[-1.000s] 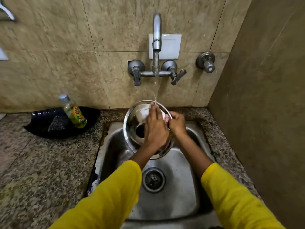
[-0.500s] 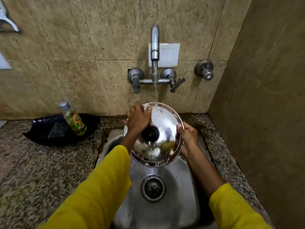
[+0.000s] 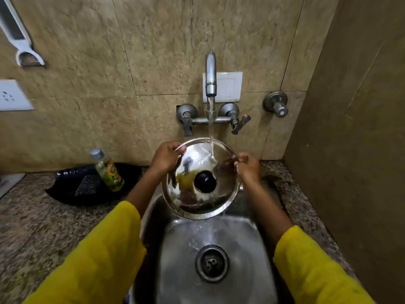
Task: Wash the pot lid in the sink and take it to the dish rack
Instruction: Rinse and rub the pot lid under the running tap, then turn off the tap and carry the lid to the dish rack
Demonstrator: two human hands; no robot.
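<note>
A round steel pot lid (image 3: 192,200) with a black knob (image 3: 205,181) is held tilted over the steel sink (image 3: 232,242), knob side facing me. My left hand (image 3: 165,157) grips its upper left rim. My right hand (image 3: 248,166) grips its right rim. Water runs from the tap (image 3: 210,73) onto the lid's upper part and pours off its lower edge into the basin near the drain (image 3: 212,263). No dish rack is in view.
A green dish soap bottle (image 3: 108,171) leans in a black tray (image 3: 87,185) with a scrub pad on the granite counter (image 3: 43,227) at left. Two tap handles and a separate valve (image 3: 276,104) stick out from the tiled wall. A wall stands close on the right.
The lid has been turned from underside to knob side facing me. My left hand moved from its face to the upper left rim. The view has tilted up, and water now streams off the lid.
</note>
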